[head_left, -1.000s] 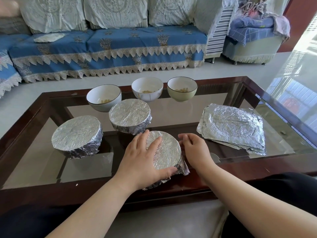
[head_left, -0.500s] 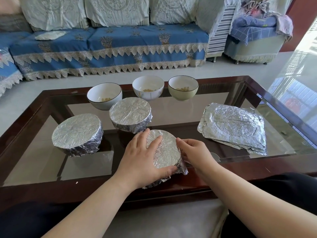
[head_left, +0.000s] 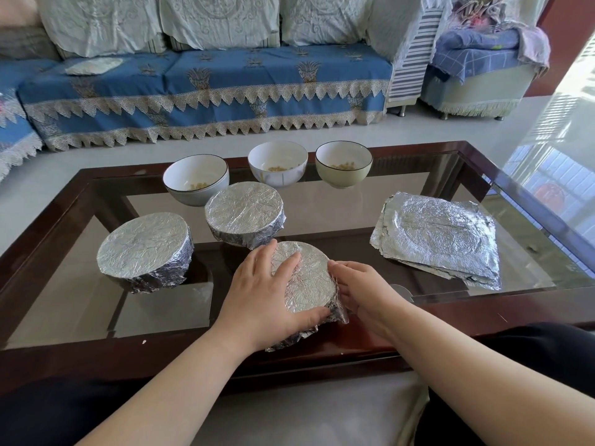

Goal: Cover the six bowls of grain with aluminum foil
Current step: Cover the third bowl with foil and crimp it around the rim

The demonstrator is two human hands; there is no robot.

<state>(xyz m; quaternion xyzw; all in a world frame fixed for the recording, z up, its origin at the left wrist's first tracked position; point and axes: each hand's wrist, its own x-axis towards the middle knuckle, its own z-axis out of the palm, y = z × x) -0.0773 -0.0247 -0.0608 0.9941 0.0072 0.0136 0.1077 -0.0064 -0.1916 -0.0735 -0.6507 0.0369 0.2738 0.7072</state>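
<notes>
Three uncovered bowls holding grain stand in a row at the back: a white one on the left [head_left: 195,179], a white one in the middle [head_left: 277,162] and a cream one on the right [head_left: 344,162]. Two foil-covered bowls sit at the left [head_left: 145,246] and centre [head_left: 244,214]. The nearest foil-covered bowl [head_left: 310,278] sits at the table's front edge. My left hand [head_left: 267,297] lies over its top and left side, thumb on the near rim. My right hand [head_left: 360,288] presses the foil against its right side, fingers curled round the rim.
A stack of aluminum foil sheets [head_left: 438,239] lies on the right of the glass coffee table [head_left: 483,175], which has a dark wooden frame. Beyond the table are a blue sofa [head_left: 206,88] and a stool [head_left: 476,75] piled with cloth.
My right hand has moved left from beside the bowl onto its right side and now presses the foil there. My left hand has stayed on the top.
</notes>
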